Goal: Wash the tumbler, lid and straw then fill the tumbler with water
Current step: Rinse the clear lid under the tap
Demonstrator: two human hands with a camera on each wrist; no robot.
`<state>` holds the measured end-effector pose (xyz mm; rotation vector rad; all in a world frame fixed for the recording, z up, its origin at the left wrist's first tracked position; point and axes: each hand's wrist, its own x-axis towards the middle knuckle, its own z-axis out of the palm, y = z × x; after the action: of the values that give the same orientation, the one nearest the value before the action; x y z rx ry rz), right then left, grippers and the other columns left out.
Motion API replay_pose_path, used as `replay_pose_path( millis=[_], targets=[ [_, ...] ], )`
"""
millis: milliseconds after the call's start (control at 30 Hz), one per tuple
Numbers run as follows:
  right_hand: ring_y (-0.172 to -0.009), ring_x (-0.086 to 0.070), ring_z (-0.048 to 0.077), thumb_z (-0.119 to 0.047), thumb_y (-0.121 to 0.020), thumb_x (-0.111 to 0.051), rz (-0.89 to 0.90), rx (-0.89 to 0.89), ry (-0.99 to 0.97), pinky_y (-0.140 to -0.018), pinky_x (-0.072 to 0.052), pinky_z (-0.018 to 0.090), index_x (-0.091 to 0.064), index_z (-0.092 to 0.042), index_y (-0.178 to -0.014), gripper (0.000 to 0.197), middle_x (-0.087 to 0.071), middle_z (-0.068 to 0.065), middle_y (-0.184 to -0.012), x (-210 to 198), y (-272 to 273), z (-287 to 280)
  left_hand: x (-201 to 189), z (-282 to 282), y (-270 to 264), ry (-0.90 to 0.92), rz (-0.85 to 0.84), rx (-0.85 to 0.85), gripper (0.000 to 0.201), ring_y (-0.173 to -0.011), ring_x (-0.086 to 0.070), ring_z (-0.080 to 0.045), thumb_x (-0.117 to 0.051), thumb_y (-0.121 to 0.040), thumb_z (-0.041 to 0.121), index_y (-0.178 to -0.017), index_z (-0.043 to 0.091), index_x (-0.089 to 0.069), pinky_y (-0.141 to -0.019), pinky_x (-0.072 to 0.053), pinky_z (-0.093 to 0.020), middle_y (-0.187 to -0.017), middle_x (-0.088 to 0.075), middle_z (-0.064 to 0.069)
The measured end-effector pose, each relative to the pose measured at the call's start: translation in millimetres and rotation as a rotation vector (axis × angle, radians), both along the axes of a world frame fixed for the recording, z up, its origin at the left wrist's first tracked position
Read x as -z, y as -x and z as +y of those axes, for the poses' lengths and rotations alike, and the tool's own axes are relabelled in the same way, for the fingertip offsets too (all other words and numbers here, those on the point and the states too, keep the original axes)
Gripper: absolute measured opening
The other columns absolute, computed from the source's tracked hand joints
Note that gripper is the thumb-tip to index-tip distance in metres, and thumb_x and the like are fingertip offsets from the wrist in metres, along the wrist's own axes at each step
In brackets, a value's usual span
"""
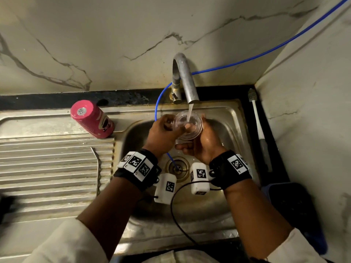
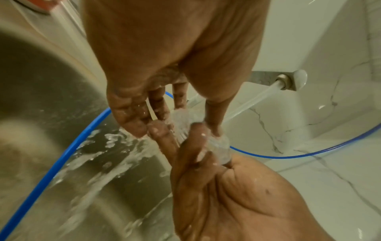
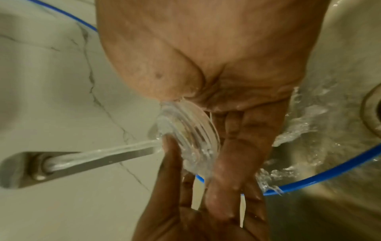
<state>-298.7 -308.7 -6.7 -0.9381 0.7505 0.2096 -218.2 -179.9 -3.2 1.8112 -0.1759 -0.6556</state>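
A clear plastic lid (image 1: 188,126) is held under the running tap (image 1: 185,78), over the sink basin (image 1: 224,198). My left hand (image 1: 167,128) pinches its left edge, thumb on top and fingers behind (image 3: 171,156). My right hand (image 1: 204,141) cups it from below and the right, thumb curled over the rim (image 2: 198,137). Water streams onto the lid (image 3: 189,130) and splashes off into the basin. The pink tumbler (image 1: 91,119) stands upside down on the drainboard at the left. A thin metal straw (image 1: 97,168) lies on the drainboard ridges.
A blue hose (image 1: 247,59) runs from the upper right wall, past the tap, down into the drain (image 1: 177,168). A long straw brush (image 1: 259,128) lies on the black counter right of the sink. A dark blue bin (image 1: 296,211) sits at the lower right.
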Motion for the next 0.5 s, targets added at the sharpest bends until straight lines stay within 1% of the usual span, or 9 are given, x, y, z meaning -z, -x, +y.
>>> replay_pose_path(
  millis=[67, 100, 167, 200, 233, 267, 333, 433, 500],
  targets=[
    [-0.086, -0.077, 0.037, -0.084, -0.095, -0.008, 0.014, 0.013, -0.028, -0.064, -0.059, 0.031, -0.067, -0.015, -0.133, 0.099, -0.076, 0.022, -0.114, -0.2, -0.6, -2.5, 4.1, -1.6, -3.3, -0.059, -0.064, -0.015, 0.038, -0.087, -0.075, -0.016, -0.087, -0.079, 0.050, -0.106, 0.028, -0.072, -0.085, -0.064, -0.044, -0.093, -0.076, 0.004],
    [-0.092, -0.077, 0.038, -0.086, -0.093, -0.011, 0.019, 0.019, -0.019, -0.068, -0.059, 0.033, -0.066, -0.017, -0.133, 0.098, -0.076, 0.021, -0.115, 0.9, -0.6, -3.3, 5.5, -1.5, -4.2, -0.078, -0.090, -0.017, 0.036, -0.086, -0.074, -0.014, -0.085, -0.080, 0.052, -0.103, 0.029, -0.072, -0.083, -0.064, -0.042, -0.091, -0.075, 0.005],
    [-0.099, -0.076, 0.038, -0.087, -0.093, -0.022, 0.014, 0.026, 0.039, -0.072, -0.058, 0.035, -0.067, -0.020, -0.133, 0.090, -0.077, 0.018, -0.116, 2.3, -0.9, -2.0, 5.2, -1.3, -4.0, -0.088, -0.140, -0.017, 0.035, -0.082, -0.072, -0.011, -0.084, -0.081, 0.054, -0.100, 0.028, -0.071, -0.077, -0.062, -0.033, -0.088, -0.072, 0.007],
    [-0.100, -0.077, 0.037, -0.084, -0.095, -0.030, 0.001, 0.034, 0.091, -0.070, -0.057, 0.035, -0.068, -0.021, -0.131, 0.081, -0.077, 0.016, -0.116, 3.4, -1.0, 0.1, 4.2, -1.2, -3.6, -0.086, -0.153, -0.018, 0.033, -0.080, -0.071, -0.010, -0.083, -0.082, 0.052, -0.099, 0.027, -0.071, -0.073, -0.060, -0.029, -0.086, -0.071, 0.007],
    [-0.100, -0.077, 0.036, -0.078, -0.097, -0.040, -0.018, 0.048, 0.157, -0.068, -0.058, 0.035, -0.070, -0.022, -0.129, 0.071, -0.077, 0.014, -0.116, 4.8, -1.2, 2.1, 4.1, -1.5, -3.7, -0.083, -0.160, -0.022, 0.031, -0.079, -0.070, -0.009, -0.083, -0.084, 0.050, -0.098, 0.026, -0.070, -0.071, -0.059, -0.028, -0.085, -0.070, 0.007],
    [-0.101, -0.077, 0.035, -0.072, -0.098, -0.048, -0.043, 0.073, 0.221, -0.067, -0.059, 0.035, -0.070, -0.022, -0.128, 0.062, -0.077, 0.013, -0.117, 5.7, -1.2, 3.4, 4.8, -1.8, -4.0, -0.079, -0.157, -0.027, 0.029, -0.079, -0.070, -0.010, -0.081, -0.086, 0.049, -0.097, 0.025, -0.070, -0.072, -0.061, -0.030, -0.085, -0.071, 0.006],
    [-0.102, -0.077, 0.033, -0.061, -0.101, -0.055, -0.109, 0.123, 0.312, -0.070, -0.061, 0.038, -0.069, -0.022, -0.129, 0.050, -0.077, 0.012, -0.117, 3.8, -0.7, 4.8, 5.7, -1.8, -6.4, -0.074, -0.133, -0.027, 0.025, -0.080, -0.072, -0.012, -0.075, -0.091, 0.050, -0.097, 0.026, -0.070, -0.078, -0.064, -0.037, -0.088, -0.073, 0.004],
    [-0.101, -0.077, 0.031, -0.051, -0.103, -0.058, -0.170, 0.148, 0.402, -0.068, -0.062, 0.039, -0.066, -0.022, -0.132, 0.042, -0.075, 0.010, -0.119, 1.6, 1.5, 0.7, 4.0, -1.8, -12.9, -0.040, -0.079, -0.008, 0.024, -0.082, -0.075, -0.014, -0.066, -0.099, 0.047, -0.101, 0.024, -0.072, -0.084, -0.064, -0.045, -0.090, -0.077, 0.001],
    [-0.104, -0.075, 0.032, -0.051, -0.102, -0.060, -0.180, 0.130, 0.424, -0.068, -0.062, 0.041, -0.064, -0.025, -0.132, 0.041, -0.073, 0.009, -0.123, 1.9, 5.1, -0.5, 1.5, -1.7, -20.8, 0.005, -0.031, -0.033, 0.024, -0.088, -0.076, -0.018, -0.063, -0.102, 0.044, -0.106, 0.022, -0.071, -0.087, -0.063, -0.048, -0.095, -0.077, -0.002]
  ],
)
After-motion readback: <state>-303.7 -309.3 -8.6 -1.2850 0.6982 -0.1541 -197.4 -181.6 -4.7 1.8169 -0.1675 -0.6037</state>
